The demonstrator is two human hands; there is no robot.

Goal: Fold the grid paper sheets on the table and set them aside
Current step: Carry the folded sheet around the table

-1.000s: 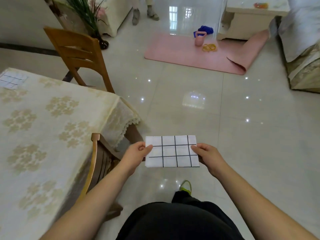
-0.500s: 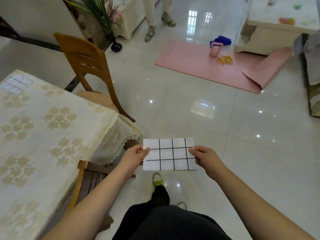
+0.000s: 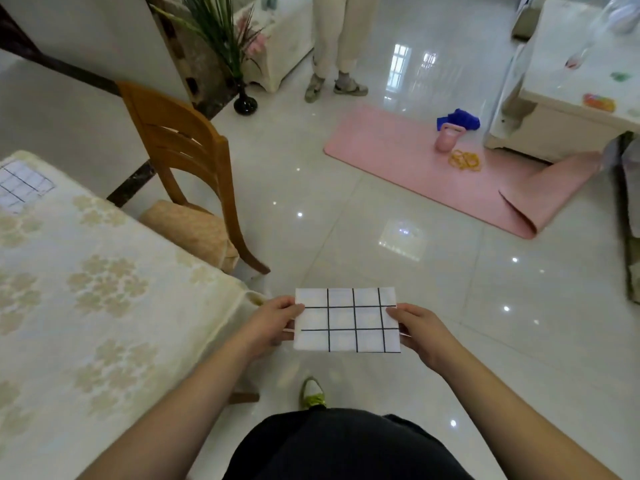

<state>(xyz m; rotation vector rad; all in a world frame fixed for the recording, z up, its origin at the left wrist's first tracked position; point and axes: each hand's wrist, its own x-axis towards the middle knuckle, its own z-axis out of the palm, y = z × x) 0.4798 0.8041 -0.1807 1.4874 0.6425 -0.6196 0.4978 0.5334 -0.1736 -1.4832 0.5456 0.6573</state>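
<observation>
We find no words, numbers, brands or signs that we can read. The folded grid paper sheet (image 3: 346,320) carries only ruled black lines forming squares, with nothing written in them. A second grid paper sheet (image 3: 20,183), lying at the far left edge of the table (image 3: 104,306), likewise shows only lines. The tablecloth's pattern is floral, not lettering.

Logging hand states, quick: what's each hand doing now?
Left hand: pinches the grid paper by its left edge.
Right hand: pinches its right edge.
</observation>
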